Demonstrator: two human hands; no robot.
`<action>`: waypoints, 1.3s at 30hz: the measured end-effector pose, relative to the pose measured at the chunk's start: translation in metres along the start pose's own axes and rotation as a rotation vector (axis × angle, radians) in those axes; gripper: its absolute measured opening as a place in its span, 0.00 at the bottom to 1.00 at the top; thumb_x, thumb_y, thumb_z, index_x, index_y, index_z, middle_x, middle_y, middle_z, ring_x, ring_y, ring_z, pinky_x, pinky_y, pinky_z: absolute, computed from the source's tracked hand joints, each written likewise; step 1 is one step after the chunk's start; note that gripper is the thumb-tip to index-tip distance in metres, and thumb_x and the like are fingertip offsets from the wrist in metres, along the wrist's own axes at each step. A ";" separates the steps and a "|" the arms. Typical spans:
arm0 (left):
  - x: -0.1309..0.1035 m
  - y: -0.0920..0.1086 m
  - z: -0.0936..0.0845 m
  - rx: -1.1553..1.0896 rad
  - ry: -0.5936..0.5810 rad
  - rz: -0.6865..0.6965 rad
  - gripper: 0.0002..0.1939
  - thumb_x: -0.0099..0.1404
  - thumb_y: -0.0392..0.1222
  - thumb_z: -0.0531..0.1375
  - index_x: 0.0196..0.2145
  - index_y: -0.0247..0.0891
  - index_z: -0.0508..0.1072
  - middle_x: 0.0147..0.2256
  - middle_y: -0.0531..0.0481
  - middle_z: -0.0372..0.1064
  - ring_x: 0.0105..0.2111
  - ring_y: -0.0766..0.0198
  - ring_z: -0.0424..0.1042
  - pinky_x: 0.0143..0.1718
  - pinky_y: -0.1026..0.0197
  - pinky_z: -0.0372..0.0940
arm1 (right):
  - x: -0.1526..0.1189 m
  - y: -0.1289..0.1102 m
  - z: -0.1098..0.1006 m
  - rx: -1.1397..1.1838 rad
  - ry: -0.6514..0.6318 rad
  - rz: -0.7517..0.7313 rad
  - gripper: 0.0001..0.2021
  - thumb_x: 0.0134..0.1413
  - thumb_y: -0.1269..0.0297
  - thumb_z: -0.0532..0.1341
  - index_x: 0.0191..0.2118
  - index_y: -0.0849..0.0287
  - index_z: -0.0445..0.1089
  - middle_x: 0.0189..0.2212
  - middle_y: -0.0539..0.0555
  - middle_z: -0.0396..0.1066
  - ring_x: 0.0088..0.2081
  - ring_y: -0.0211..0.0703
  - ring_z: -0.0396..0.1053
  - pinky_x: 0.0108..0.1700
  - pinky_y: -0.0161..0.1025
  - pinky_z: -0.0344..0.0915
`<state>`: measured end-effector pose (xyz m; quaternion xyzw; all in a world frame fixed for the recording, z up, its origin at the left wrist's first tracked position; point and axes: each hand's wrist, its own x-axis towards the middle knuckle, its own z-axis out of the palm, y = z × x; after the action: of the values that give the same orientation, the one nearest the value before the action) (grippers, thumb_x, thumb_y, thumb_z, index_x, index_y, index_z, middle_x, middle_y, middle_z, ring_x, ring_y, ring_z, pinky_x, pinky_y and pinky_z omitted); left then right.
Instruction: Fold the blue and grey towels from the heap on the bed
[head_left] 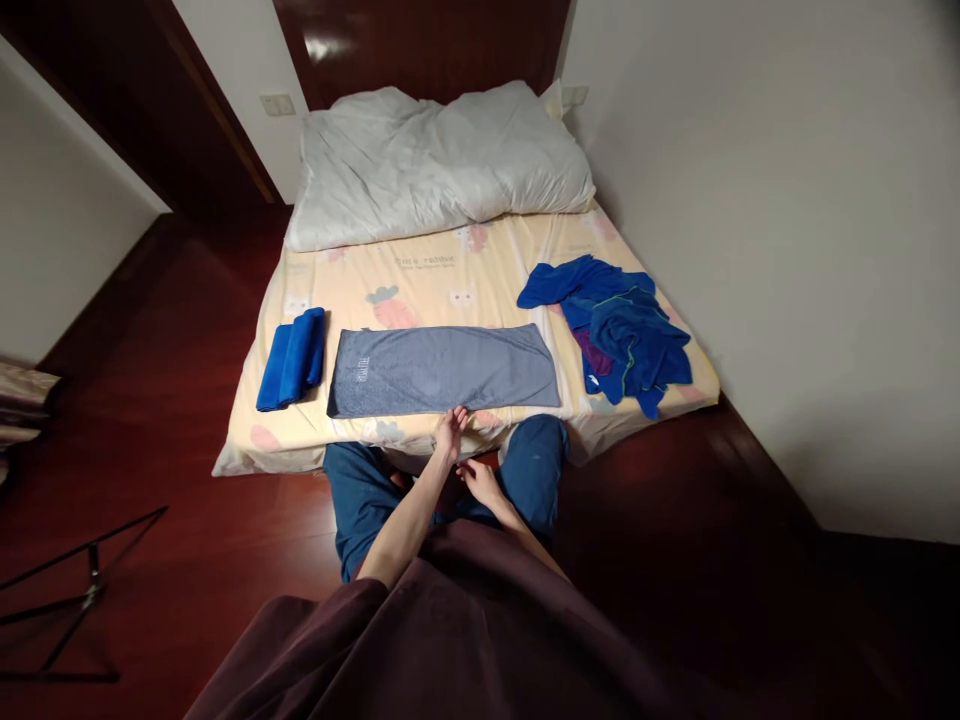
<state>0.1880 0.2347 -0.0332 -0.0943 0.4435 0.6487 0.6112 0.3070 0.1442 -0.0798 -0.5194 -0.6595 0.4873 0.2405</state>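
On the bed, a grey towel lies flat, spreading seemingly done; next likely calls for gripping an edge. Near it, the left hand has fingers extended, empty; the right hand curls loosely, empty.

A towel lies along the front of the bed; rolled towels sit to its left, a cloth heap to its right; behind, bedding lies before the headboard; left hand and right hand are before the towel.
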 end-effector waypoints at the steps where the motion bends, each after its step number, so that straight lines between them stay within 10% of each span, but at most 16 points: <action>1: -0.001 -0.001 -0.002 -0.004 0.001 0.006 0.07 0.75 0.33 0.56 0.36 0.37 0.69 0.42 0.44 0.77 0.41 0.65 0.79 0.48 0.60 0.75 | 0.000 0.000 0.001 -0.007 -0.002 0.003 0.13 0.64 0.71 0.57 0.44 0.55 0.80 0.37 0.56 0.84 0.38 0.50 0.82 0.50 0.47 0.77; 10: 0.000 -0.002 -0.012 -0.023 0.039 -0.007 0.09 0.74 0.32 0.58 0.34 0.36 0.70 0.31 0.51 0.74 0.28 0.71 0.74 0.34 0.68 0.70 | 0.032 -0.034 -0.045 -0.025 -0.101 -0.082 0.13 0.64 0.65 0.57 0.39 0.56 0.80 0.34 0.54 0.83 0.35 0.48 0.80 0.46 0.44 0.76; 19: 0.013 -0.006 -0.018 -0.019 0.020 -0.017 0.23 0.67 0.41 0.70 0.23 0.40 0.59 0.16 0.63 0.49 0.17 0.74 0.54 0.24 0.67 0.57 | 0.251 -0.153 -0.155 -0.368 0.032 -0.259 0.17 0.67 0.69 0.54 0.49 0.59 0.80 0.48 0.56 0.82 0.50 0.46 0.78 0.60 0.43 0.71; 27: 0.018 -0.012 -0.026 0.039 0.004 -0.017 0.29 0.52 0.49 0.79 0.22 0.39 0.60 0.16 0.65 0.48 0.18 0.75 0.49 0.25 0.67 0.52 | 0.419 -0.133 -0.116 -0.688 -0.108 -0.040 0.19 0.69 0.71 0.56 0.59 0.61 0.76 0.58 0.62 0.75 0.62 0.51 0.70 0.66 0.45 0.65; 39: 0.012 -0.007 -0.017 0.099 0.043 -0.025 0.28 0.53 0.55 0.77 0.21 0.39 0.63 0.17 0.63 0.50 0.19 0.73 0.50 0.27 0.64 0.52 | 0.445 -0.109 -0.108 -0.660 -0.151 -0.048 0.09 0.64 0.61 0.65 0.44 0.57 0.82 0.47 0.58 0.81 0.57 0.54 0.73 0.62 0.49 0.66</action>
<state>0.1844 0.2304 -0.0545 -0.0835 0.4869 0.6161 0.6134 0.1937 0.5974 -0.0226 -0.5159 -0.8098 0.2786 0.0214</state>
